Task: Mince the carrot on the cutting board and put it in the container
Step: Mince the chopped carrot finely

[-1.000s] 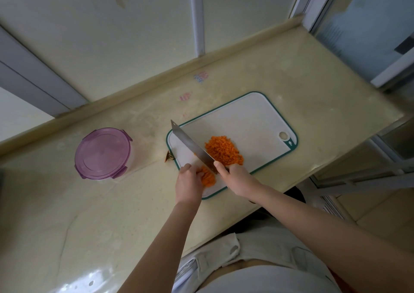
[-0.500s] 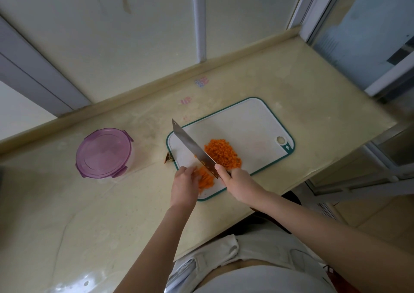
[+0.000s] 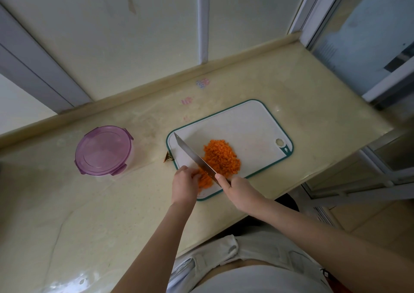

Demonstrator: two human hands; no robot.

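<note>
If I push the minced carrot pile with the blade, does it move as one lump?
Probably not: the minced carrot is a loose heap of separate bits, apt to spread. Likely light and damp; some may cling to the knife. The cutting board looks smooth; sliding seems easy.

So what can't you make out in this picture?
Head view only:
- Inside the round purple-lidded container: the lid covers it.
- Handle of the steel knife: wrapped by the right hand.
- Orange carrot under the left hand: partly hidden.
- Brown scrap beside the white cutting board: too small to identify.
</note>
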